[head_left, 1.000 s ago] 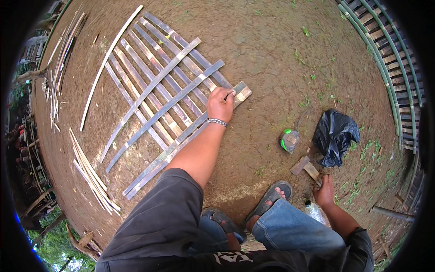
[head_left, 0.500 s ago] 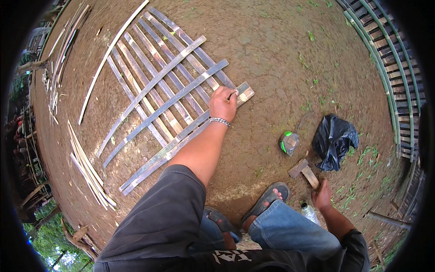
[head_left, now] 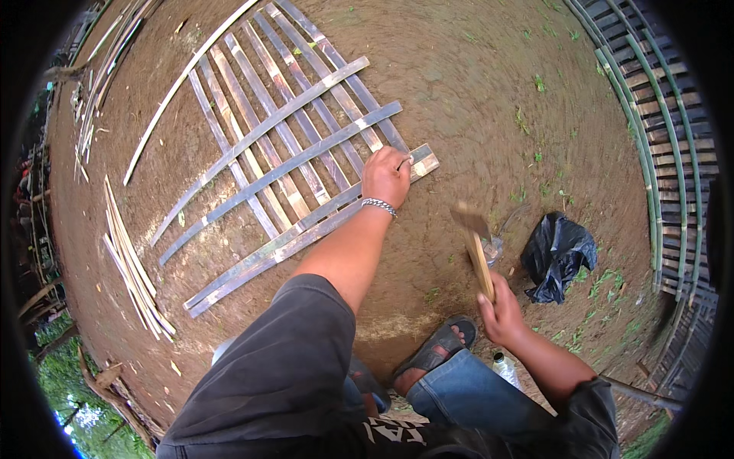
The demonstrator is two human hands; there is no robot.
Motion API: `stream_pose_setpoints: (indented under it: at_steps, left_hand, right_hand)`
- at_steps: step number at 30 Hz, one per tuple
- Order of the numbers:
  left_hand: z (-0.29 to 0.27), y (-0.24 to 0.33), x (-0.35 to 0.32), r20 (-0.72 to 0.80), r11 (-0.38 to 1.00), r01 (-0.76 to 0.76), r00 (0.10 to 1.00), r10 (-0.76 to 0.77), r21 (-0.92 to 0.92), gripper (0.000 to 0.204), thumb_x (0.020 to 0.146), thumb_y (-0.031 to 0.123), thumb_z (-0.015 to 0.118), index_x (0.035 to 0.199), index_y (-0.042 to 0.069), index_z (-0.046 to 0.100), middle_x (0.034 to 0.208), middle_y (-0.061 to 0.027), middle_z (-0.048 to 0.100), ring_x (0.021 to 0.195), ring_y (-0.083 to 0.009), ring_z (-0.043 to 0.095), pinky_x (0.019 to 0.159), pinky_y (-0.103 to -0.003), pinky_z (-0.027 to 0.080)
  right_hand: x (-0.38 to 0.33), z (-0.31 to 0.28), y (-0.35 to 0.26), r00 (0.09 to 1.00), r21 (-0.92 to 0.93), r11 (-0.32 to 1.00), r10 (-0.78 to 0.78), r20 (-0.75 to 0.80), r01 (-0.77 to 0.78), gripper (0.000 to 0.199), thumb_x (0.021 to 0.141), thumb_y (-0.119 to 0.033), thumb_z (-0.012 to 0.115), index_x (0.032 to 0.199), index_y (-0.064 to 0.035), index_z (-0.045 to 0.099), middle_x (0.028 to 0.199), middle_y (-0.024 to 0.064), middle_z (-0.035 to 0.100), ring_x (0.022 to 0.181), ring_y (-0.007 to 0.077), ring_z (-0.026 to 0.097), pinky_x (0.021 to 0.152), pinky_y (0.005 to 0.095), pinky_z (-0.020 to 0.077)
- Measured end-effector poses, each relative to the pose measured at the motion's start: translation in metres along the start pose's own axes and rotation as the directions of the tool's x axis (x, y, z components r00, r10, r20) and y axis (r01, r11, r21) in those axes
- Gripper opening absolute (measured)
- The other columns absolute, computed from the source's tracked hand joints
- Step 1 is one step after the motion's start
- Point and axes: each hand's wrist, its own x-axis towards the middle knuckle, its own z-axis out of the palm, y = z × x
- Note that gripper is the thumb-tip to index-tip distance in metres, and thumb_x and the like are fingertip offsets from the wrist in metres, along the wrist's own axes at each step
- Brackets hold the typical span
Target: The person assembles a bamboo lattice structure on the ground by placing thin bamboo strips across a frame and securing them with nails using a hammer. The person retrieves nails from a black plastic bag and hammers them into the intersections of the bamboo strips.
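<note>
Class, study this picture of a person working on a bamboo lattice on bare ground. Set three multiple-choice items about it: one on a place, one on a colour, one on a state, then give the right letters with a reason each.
1. Where does the left hand rest?
A. on the bamboo lattice
B. on the black bag
C. on the sandal

2. What colour is the bag on the ground?
A. white
B. black
C. red

3. How is the hammer held by the right hand?
A. lying flat on the dirt
B. raised, head up
C. tucked into the bag

Answers:
1 A, the left hand presses on the slats near the lattice's end.
2 B, the crumpled bag is plainly black.
3 B, the right hand grips the handle and the head stands above it.
</note>
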Motion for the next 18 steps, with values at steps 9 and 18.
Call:
stream_pose_setpoints:
  at_steps: [9,18]
  left_hand:
    - [-0.001,0.002,-0.002,0.016,1.000,0.004,1.000,-0.003,-0.017,0.004,0.082,0.008,0.071,0.085,0.005,0.072,0.091,-0.0105,0.067,0.092,-0.0326,0.064,0.085,-0.043,0.051]
    - [-0.002,0.001,-0.003,0.024,1.000,0.016,1.000,-0.016,-0.009,0.004,0.083,0.007,0.070,0.086,0.006,0.072,0.091,-0.0112,0.066,0.093,-0.0334,0.064,0.085,-0.044,0.051]
  right_hand:
    - [0.088,0.073,-0.018,0.948,-0.074,0.966,0.224,-0.225,-0.246,0.050,0.101,-0.016,0.054,0.148,-0.0101,0.040,0.126,0.0282,0.063,0.112,0.0479,0.062,0.093,0.0511,0.0513]
    - [0.102,0.074,-0.013,0.956,-0.086,0.960,0.255,-0.143,-0.268,0.052,0.100,-0.017,0.056,0.149,-0.0127,0.039,0.124,0.0281,0.063,0.109,0.0487,0.063,0.089,0.0529,0.0525]
